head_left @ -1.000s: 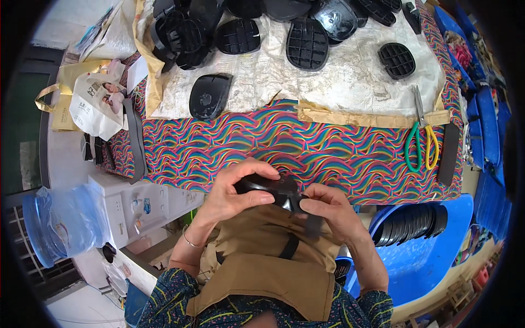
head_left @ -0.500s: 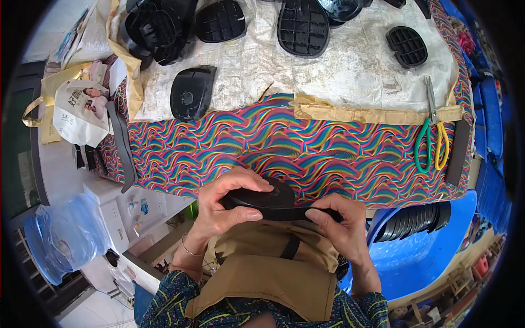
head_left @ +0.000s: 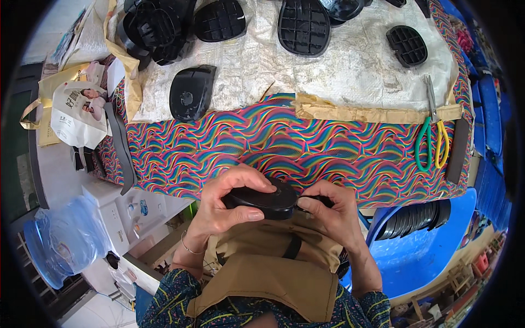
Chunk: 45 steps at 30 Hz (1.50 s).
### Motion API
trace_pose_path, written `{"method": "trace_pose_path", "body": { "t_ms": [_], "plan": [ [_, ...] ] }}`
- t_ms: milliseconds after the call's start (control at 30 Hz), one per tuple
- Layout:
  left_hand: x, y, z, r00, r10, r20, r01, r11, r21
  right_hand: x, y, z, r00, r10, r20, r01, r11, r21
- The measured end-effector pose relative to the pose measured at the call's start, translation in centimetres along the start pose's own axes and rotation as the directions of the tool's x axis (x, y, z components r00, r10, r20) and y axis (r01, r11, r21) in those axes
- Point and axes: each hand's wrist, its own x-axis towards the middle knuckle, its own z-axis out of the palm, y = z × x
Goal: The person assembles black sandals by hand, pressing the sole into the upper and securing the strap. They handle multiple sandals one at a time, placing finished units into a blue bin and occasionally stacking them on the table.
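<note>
In front of my lap, my left hand grips a rounded black moulded piece, like a shoe heel, with thumb below and fingers on top. My right hand is closed at the piece's right end, thumb and fingers pinching a dark strip. The strip runs close to the piece's edge; whether it is joined there is hidden by my fingers. A similar black piece lies smooth side up on the table, beyond my left hand.
Several black pieces with gridded undersides lie on a stained white sheet. Green-and-yellow-handled scissors and a dark strip are at the right. A blue tub with stacked black pieces stands below. A paper bag sits left.
My right hand has moved slightly left and up, closer to the moulded piece. The strip that stretched along the piece's front edge is now bunched in my right fingers. My left hand keeps its grip.
</note>
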Motion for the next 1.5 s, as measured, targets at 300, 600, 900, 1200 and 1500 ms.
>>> {"method": "trace_pose_path", "body": {
  "t_ms": [300, 600, 900, 1200, 1500],
  "plan": [
    [1.7, 1.1, -1.1, 0.973, 0.228, 0.045, -0.223, 0.861, 0.457, 1.7, -1.3, -0.9, 0.976, 0.040, 0.216, -0.061, 0.994, 0.093],
    [3.4, 5.7, 1.2, 0.789, 0.004, 0.615, -0.571, 0.376, 0.730, 2.0, -1.2, -1.5, 0.968, -0.010, 0.252, -0.011, 0.997, 0.082],
    [4.9, 4.3, 0.9, 0.782, 0.014, 0.623, -0.605, 0.261, 0.753, 2.6, -1.1, -1.6, 0.968, -0.021, 0.252, -0.020, 0.987, 0.159],
    [-0.5, 11.0, 3.4, 0.975, 0.177, 0.135, -0.222, 0.765, 0.605, -0.5, -9.4, -1.3, 0.920, -0.177, 0.349, 0.163, 0.984, 0.068],
    [-5.6, 10.5, 4.0, 0.950, 0.294, -0.104, -0.263, 0.934, 0.242, -5.0, -11.1, -1.8, 0.917, -0.212, 0.338, 0.126, 0.958, 0.259]
  ]
}}
